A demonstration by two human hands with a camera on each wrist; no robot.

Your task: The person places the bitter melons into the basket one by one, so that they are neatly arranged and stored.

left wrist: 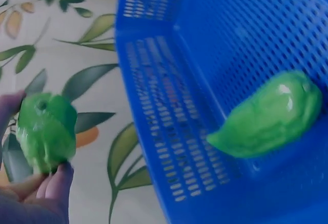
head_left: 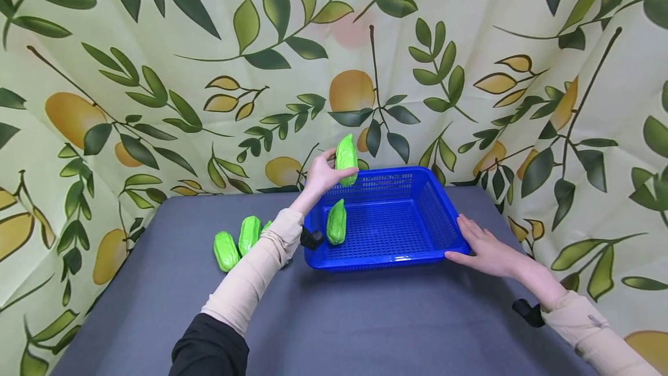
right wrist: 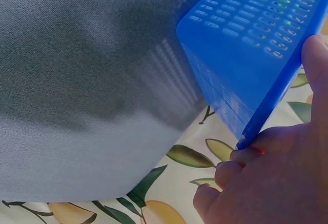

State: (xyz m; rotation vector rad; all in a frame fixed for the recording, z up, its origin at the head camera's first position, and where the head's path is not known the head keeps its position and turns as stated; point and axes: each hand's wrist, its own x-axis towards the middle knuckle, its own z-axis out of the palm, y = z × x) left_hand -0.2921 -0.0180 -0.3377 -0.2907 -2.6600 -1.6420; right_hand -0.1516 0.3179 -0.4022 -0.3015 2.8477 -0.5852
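Observation:
My left hand (head_left: 322, 174) holds a glossy green pepper (head_left: 347, 158) between thumb and fingers, above the back left rim of a blue plastic basket (head_left: 412, 259). That pepper (left wrist: 46, 131) also shows in the left wrist view, tip turned away. A second green pepper (head_left: 336, 223) lies inside the basket by its left wall. Fairly straight fingers of my right hand (head_left: 487, 246) touch the basket's near right corner, the thumb by the front rim. In the right wrist view, this hand (right wrist: 277, 172) is at the rim and partly cut off.
Left of the basket, more green peppers (head_left: 226, 252) lie on the grey table (head_left: 365, 318), one partly hidden behind my left forearm. A leaf-and-fruit patterned cloth (head_left: 292, 109) hangs behind the table and along both sides.

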